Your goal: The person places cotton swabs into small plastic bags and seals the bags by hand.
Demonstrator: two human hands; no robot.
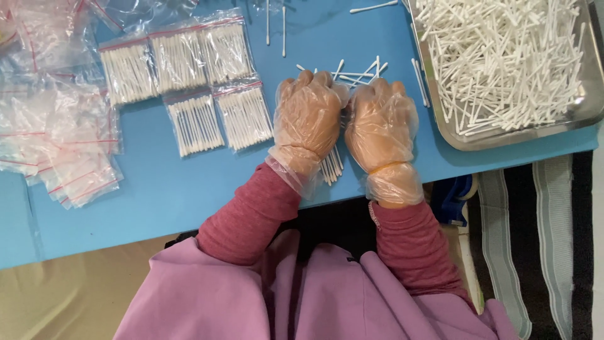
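Both my hands wear thin clear plastic gloves and rest side by side on the blue table (163,189). My left hand (308,119) and my right hand (379,123) are curled together over a bundle of white cotton swabs (331,167), whose ends stick out below my left wrist. Several loose swabs (355,72) lie just beyond my fingertips. How much of the bundle each hand grips is hidden under the palms.
A metal tray (588,107) heaped with loose swabs sits at the right. Several filled zip bags of swabs (189,82) lie left of my hands. A pile of empty zip bags (56,126) covers the far left. A few stray swabs (277,25) lie farther back.
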